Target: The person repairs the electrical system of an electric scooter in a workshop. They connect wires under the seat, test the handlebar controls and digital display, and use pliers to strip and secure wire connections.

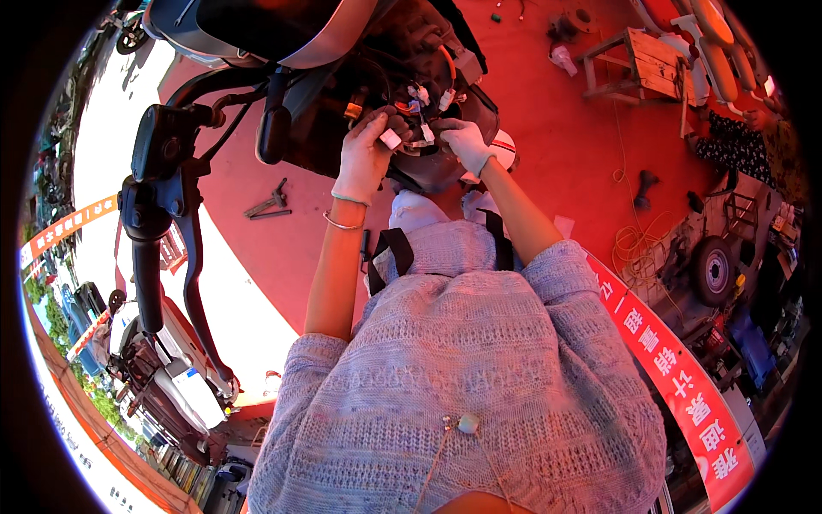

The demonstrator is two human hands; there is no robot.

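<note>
An opened scooter front (411,73) faces me, with loose wires and white plug connectors (427,133) showing inside it. My left hand (364,158), in a white glove with dark fingertips, pinches a white plug connector (390,139) at the left of the wiring. In a matching glove, my right hand (467,146) reaches in from the right. Its fingers are closed beside the wires; what lies between them is too small to make out. An orange cable (449,62) runs above the hands.
A handlebar with a black brake lever (193,265) juts out at the left. Tools (270,201) lie on the red floor (548,163). A wooden stool (638,68) stands at the far right, with a wheel (712,270) and yellow cord (638,253) nearer. Another person (741,146) is at the right edge.
</note>
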